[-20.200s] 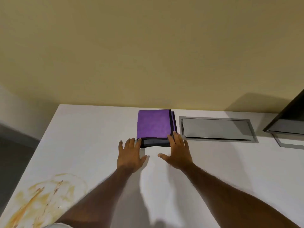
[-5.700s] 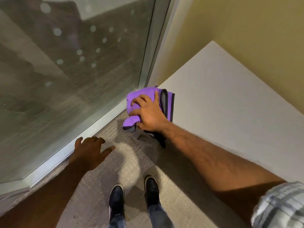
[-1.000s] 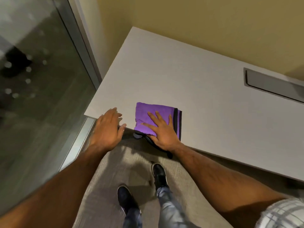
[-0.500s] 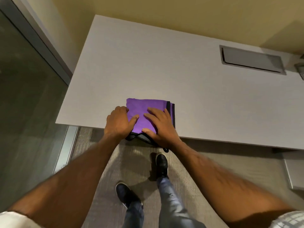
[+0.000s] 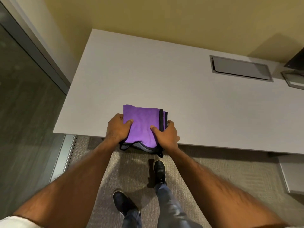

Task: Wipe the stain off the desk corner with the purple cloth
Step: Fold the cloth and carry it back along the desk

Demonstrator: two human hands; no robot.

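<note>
Both arms extend forward. Left hand and right hand are curled in a grip, thumbs on top, knuckles up.

The bench top lies bare over most of its width, so a hand could sweep freely across the left corner and toward the back wall. The folded purple cloth sits at the near edge, partly overhanging it, held at its 2 sides by the left hand and right hand, which block that stretch of edge. At the back right, a recessed metal cable flap is set level with the surface. A dark monitor and its base close off the far right corner. Left of the bench, a glass partition stands close beside the end.
</note>
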